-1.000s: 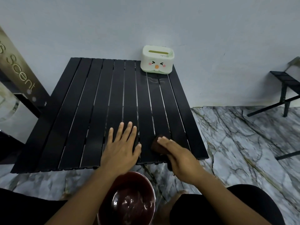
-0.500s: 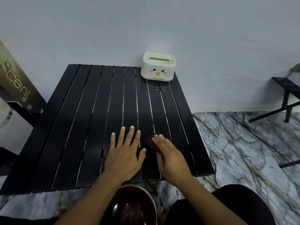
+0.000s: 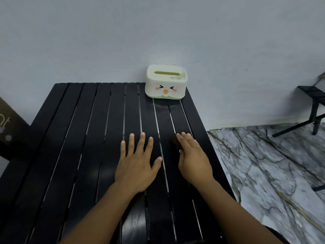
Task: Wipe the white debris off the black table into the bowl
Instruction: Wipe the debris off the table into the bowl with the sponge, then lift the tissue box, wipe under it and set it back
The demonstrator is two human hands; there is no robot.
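Moved since earlier: both hands farther up desk (image 3: 73, 138). Left hand (image 3: 139, 166) released, flat, bracing. Right hand (image 3: 191, 155) pressing dark wiper (image 3: 175, 142). Bowl, debris: unseen.

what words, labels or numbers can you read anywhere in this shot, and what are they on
"nt": the only letters in view, pale, cut off by the frame's left edge, on the slanted brown board left of the black table.
The white tissue box at the table's far edge bears a drawn cartoon face, no words; a tiny mark on its lid is too small to read.
Nothing readable on the table, wall or marble floor.
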